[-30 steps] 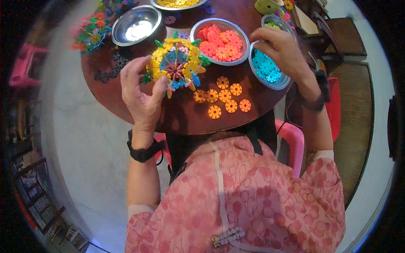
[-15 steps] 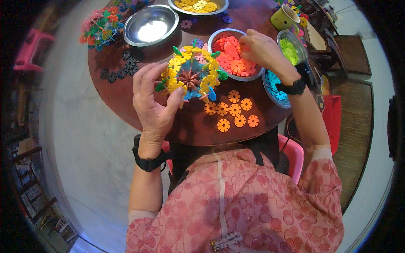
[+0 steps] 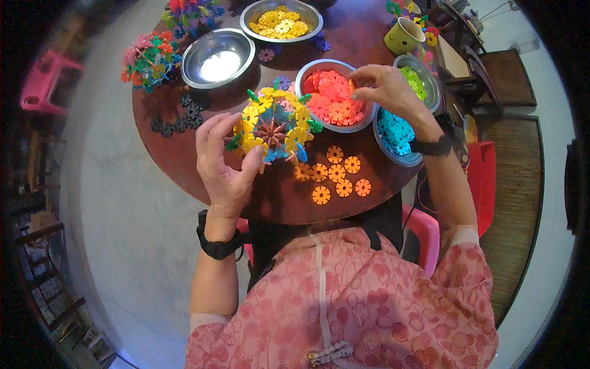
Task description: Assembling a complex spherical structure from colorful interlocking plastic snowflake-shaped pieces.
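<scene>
My left hand (image 3: 222, 161) is closed around the side of a ball-like model (image 3: 274, 126) built from notched plastic discs: yellow petals outside, blue and brown inside, green bits sticking out. At the right rim of a bowl of red discs (image 3: 333, 93), my right hand (image 3: 390, 92) pinches a thin orange-red disc (image 3: 351, 83), seen edge-on between thumb and fingers. Several loose orange discs (image 3: 336, 173) lie on the table in front of the model. A few pink and purple discs show behind it, partly hidden.
On the round table (image 3: 246, 203) stand an empty steel bowl (image 3: 203, 77), a steel bowl of yellow discs (image 3: 279, 23), tubs of blue discs (image 3: 396, 132) and green discs (image 3: 413, 82), and a yellow cup (image 3: 404, 35). Black discs (image 3: 178, 117) and finished colourful models (image 3: 149, 58) are at left.
My right hand has risen back from inside the bowl of red discs to its rim, an orange-red disc now showing at its fingertips. My left hand keeps its hold; the view has shifted slightly.
</scene>
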### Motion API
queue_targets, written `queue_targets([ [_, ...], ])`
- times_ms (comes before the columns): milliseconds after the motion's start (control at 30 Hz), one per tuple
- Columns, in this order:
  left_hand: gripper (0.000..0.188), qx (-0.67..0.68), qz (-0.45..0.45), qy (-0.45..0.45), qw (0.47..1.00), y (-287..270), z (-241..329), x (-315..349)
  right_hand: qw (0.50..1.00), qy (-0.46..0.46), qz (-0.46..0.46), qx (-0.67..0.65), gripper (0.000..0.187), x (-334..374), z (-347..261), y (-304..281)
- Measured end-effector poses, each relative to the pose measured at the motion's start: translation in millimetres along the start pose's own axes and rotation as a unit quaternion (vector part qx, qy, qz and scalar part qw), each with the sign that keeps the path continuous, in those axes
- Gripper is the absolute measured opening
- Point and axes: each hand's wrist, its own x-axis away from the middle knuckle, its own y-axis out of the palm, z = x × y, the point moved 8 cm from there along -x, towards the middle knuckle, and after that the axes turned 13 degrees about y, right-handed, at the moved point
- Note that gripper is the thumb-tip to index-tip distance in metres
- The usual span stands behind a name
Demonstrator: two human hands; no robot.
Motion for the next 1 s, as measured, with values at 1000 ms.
queue_targets([
  [1000,0.042,0.025,0.027,0.035,0.999,5.9,0.1,-0.4,0.984,-0.011,0.062,0.166,0.034,180.1,10.0,45.6],
])
